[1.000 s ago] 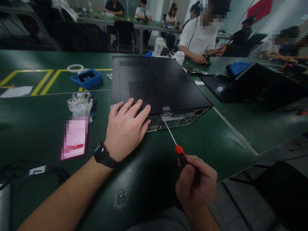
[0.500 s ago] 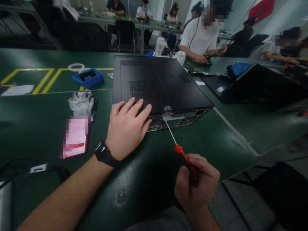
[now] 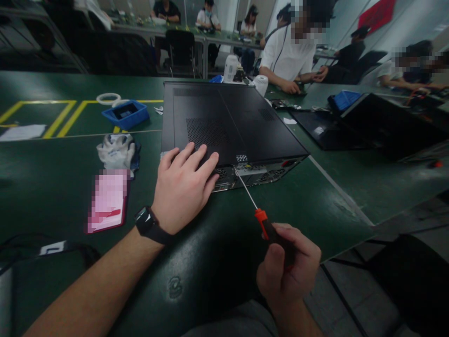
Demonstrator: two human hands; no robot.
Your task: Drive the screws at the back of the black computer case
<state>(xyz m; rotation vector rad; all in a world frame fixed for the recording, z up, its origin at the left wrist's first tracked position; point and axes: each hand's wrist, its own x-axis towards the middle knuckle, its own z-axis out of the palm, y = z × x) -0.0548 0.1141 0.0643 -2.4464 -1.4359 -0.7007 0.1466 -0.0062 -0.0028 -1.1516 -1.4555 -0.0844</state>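
Note:
A black computer case [image 3: 231,119] lies flat on the green table [image 3: 52,178], its rear panel facing me. My left hand [image 3: 182,187] rests flat on the near left corner of its lid, fingers stretched out, a dark watch on the wrist. My right hand [image 3: 287,269] is closed round the handle of a red and black screwdriver [image 3: 261,217]. The thin shaft runs up and left, and its tip touches the rear panel just under the lid edge, near the middle.
A pink phone [image 3: 107,201] and a bundled white glove [image 3: 117,150] lie left of the case. A blue tray [image 3: 126,113] and a tape roll [image 3: 108,98] sit further back. Another open case [image 3: 379,124] lies right. Several people sit at the far tables. The table edge runs close on my right.
My right hand has shifted its grip on the screwdriver handle, the fingers turning a little. The tip stays on the rear panel. My left hand has not moved.

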